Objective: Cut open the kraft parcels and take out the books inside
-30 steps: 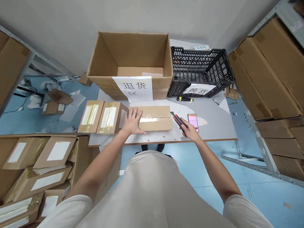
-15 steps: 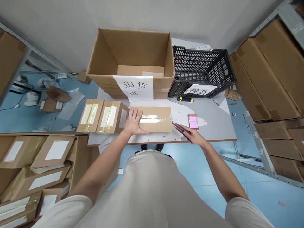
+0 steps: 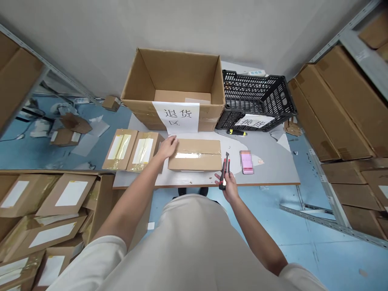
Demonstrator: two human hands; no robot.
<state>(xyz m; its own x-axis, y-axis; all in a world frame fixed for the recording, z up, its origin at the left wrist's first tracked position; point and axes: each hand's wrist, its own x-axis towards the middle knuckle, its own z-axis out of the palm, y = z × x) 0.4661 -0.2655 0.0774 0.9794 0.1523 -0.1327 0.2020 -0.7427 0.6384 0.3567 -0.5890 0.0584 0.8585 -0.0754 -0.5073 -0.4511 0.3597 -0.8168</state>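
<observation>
A taped cardboard box lies lengthwise before me on the table, a clear tape strip along its top. At its left end, my left hand grips the far corner, the fingers held together. My right hand holds a black and red utility knife just off the box's right end, with the blade pointing away from me. A phone with a pink screen rests right of the knife. Two more taped boxes, a left one and a right one, stand left of my left hand.
Behind are a large open carton with a paper sign and a black plastic crate. A yellow and black cutter lies before the crate. At lower left, a big carton holds several boxes. Shelving with cartons stands right.
My left hand has gone from flat on the box top to its left end. The knife has moved left, away from the box edge, and turned upward. The box has shifted slightly.
</observation>
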